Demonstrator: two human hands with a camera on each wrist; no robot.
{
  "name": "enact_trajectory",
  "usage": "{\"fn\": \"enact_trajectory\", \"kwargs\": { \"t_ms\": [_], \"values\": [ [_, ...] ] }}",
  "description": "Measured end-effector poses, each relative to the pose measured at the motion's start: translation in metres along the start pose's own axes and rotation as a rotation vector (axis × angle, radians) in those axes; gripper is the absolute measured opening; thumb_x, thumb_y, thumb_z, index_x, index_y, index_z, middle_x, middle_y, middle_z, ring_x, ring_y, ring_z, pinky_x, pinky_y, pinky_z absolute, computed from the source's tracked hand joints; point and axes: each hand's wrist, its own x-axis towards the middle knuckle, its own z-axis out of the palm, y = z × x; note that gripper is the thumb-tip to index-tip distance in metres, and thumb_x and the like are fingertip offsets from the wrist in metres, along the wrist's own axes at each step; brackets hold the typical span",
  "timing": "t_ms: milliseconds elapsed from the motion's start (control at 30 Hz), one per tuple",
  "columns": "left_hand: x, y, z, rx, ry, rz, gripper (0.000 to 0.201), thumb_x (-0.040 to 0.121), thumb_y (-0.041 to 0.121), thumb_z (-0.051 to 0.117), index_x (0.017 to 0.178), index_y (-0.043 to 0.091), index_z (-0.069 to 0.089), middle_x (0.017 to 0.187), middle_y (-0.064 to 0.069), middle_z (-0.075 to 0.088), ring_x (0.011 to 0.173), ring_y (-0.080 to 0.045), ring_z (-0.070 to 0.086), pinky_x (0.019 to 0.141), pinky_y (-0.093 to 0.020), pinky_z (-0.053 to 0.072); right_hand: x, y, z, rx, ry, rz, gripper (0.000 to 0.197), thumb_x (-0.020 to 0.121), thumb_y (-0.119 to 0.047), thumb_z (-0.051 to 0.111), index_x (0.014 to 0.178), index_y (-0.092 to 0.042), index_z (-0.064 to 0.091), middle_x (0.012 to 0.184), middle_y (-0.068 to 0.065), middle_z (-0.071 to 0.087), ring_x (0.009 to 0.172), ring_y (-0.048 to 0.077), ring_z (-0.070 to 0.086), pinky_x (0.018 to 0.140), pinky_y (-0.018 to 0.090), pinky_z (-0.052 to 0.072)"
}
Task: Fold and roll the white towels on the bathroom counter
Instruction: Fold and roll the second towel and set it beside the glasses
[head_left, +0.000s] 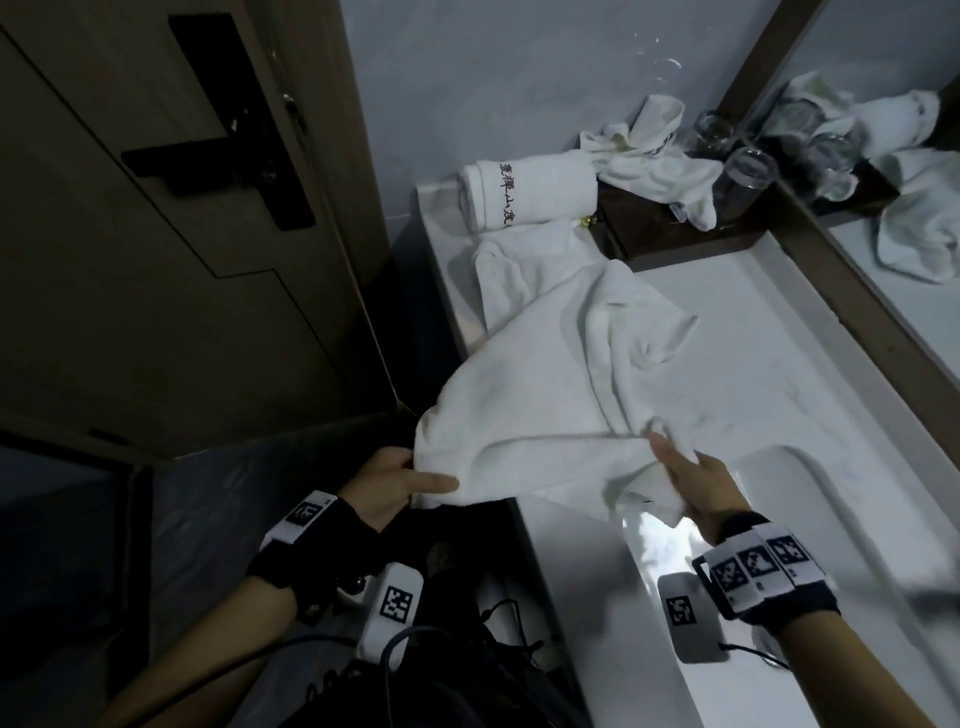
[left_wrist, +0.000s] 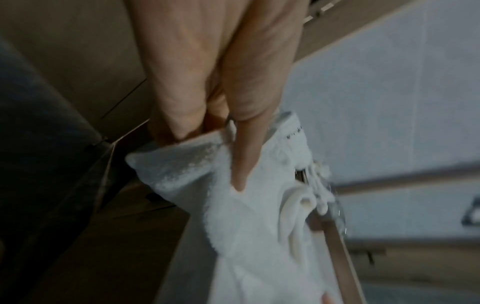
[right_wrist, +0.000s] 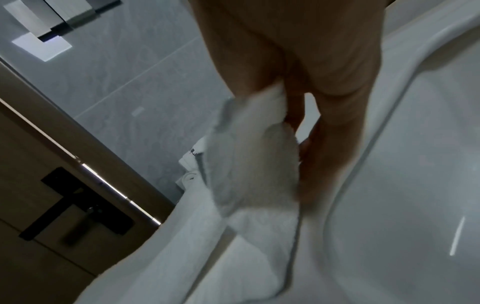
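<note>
A white towel (head_left: 561, 374) lies spread and rumpled across the white counter (head_left: 769, 364), its near edge lifted. My left hand (head_left: 400, 483) pinches the towel's near left corner off the counter's front edge, thumb on top of the towel (left_wrist: 197, 162). My right hand (head_left: 691, 483) grips the towel's near right corner, with a bunched fold of the towel (right_wrist: 254, 156) between thumb and fingers. A rolled white towel (head_left: 530, 195) with black lettering lies at the far end of the counter. More crumpled white towels (head_left: 654, 166) sit on a dark tray behind it.
A dark wooden tray (head_left: 670, 234) holds several glasses (head_left: 748, 171) at the far end, against the mirror (head_left: 893, 182). The basin (head_left: 810, 530) lies under my right hand. A brown door (head_left: 156, 208) with a black handle stands to the left.
</note>
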Motion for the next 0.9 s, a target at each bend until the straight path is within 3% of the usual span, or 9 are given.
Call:
{"fn": "enact_trajectory", "kwargs": {
  "t_ms": [133, 233, 333, 433, 533, 633, 700, 833, 900],
  "values": [
    [-0.01, -0.017, 0.001, 0.194, 0.017, 0.111, 0.049, 0.092, 0.004, 0.05, 0.139, 0.008, 0.035, 0.136, -0.012, 0.048, 0.124, -0.027, 0.047, 0.109, -0.044, 0.036, -0.011, 0.005, 0.005, -0.084, 0.055, -0.095, 0.039, 0.083, -0.033, 0.065, 0.103, -0.001, 0.053, 0.075, 0.012, 0.051, 0.06, 0.023, 0.049, 0.054, 0.03, 0.04],
    [-0.01, -0.023, -0.001, 0.394, 0.155, 0.17, 0.048, 0.094, 0.011, 0.044, 0.138, 0.008, 0.025, 0.137, -0.011, 0.042, 0.123, -0.026, 0.043, 0.108, -0.041, 0.034, -0.024, 0.014, 0.004, -0.073, 0.123, -0.19, 0.059, 0.081, -0.017, 0.069, 0.128, -0.022, 0.032, 0.09, 0.003, 0.051, 0.068, 0.007, 0.051, 0.046, 0.021, 0.042],
    [-0.013, -0.021, -0.002, 0.387, 0.261, 0.218, 0.04, 0.092, 0.012, 0.047, 0.126, 0.014, 0.025, 0.123, -0.012, 0.044, 0.1, -0.021, 0.048, 0.085, -0.033, 0.04, -0.04, 0.021, -0.003, -0.114, 0.049, -0.435, 0.053, 0.084, -0.005, 0.061, 0.124, -0.033, 0.04, 0.078, 0.007, 0.054, 0.066, 0.004, 0.057, 0.062, 0.019, 0.048],
    [-0.02, -0.016, 0.003, 0.295, 0.099, 0.33, 0.045, 0.087, 0.008, 0.057, 0.122, 0.026, 0.034, 0.121, -0.002, 0.045, 0.097, -0.01, 0.051, 0.079, -0.027, 0.046, -0.05, 0.021, -0.01, -0.161, -0.051, -0.449, 0.027, 0.088, -0.014, 0.06, 0.106, -0.034, 0.065, 0.109, 0.001, 0.065, 0.106, 0.013, 0.058, 0.098, 0.042, 0.045],
    [-0.025, -0.014, 0.008, 0.31, -0.05, 0.231, 0.063, 0.071, 0.004, 0.075, 0.125, 0.019, 0.046, 0.13, -0.004, 0.049, 0.117, -0.019, 0.051, 0.1, -0.037, 0.045, -0.062, 0.024, -0.015, -0.045, -0.304, -0.294, 0.043, 0.088, -0.014, 0.059, 0.122, -0.039, 0.054, 0.125, -0.003, 0.052, 0.106, 0.006, 0.049, 0.101, 0.04, 0.038],
    [-0.031, -0.017, 0.017, 0.278, -0.197, 0.155, 0.093, 0.065, -0.007, 0.076, 0.14, 0.023, 0.028, 0.142, 0.0, 0.031, 0.124, -0.016, 0.043, 0.093, -0.027, 0.049, -0.07, 0.027, -0.018, -0.059, -0.437, -0.274, 0.075, 0.082, 0.01, 0.049, 0.137, -0.039, 0.035, 0.138, -0.001, 0.039, 0.104, 0.01, 0.048, 0.095, 0.026, 0.04],
    [-0.034, -0.018, 0.023, 0.284, -0.258, 0.202, 0.1, 0.067, -0.019, 0.068, 0.143, 0.022, 0.019, 0.141, 0.002, 0.022, 0.121, -0.016, 0.042, 0.075, -0.015, 0.054, -0.07, 0.028, -0.015, -0.251, -0.368, -0.363, 0.082, 0.078, 0.019, 0.045, 0.138, -0.035, 0.033, 0.129, 0.001, 0.047, 0.094, 0.013, 0.054, 0.078, 0.02, 0.046],
    [-0.033, -0.021, 0.025, 0.537, 0.043, 0.518, 0.048, 0.075, -0.02, 0.055, 0.117, 0.003, 0.058, 0.121, -0.018, 0.049, 0.112, -0.032, 0.055, 0.095, -0.033, 0.049, -0.07, 0.027, -0.006, -0.491, 0.018, -0.534, 0.042, 0.075, 0.011, 0.062, 0.111, -0.01, 0.065, 0.106, 0.017, 0.065, 0.092, 0.032, 0.061, 0.07, 0.015, 0.043],
    [-0.033, -0.022, 0.023, 0.75, 0.186, 0.612, 0.027, 0.079, -0.013, 0.054, 0.1, -0.002, 0.067, 0.106, -0.02, 0.055, 0.101, -0.032, 0.058, 0.087, -0.021, 0.042, -0.073, 0.026, -0.009, -0.647, 0.142, -0.657, 0.027, 0.076, 0.011, 0.062, 0.097, -0.002, 0.07, 0.116, 0.019, 0.058, 0.107, 0.034, 0.056, 0.08, 0.018, 0.037]
  ]
}}
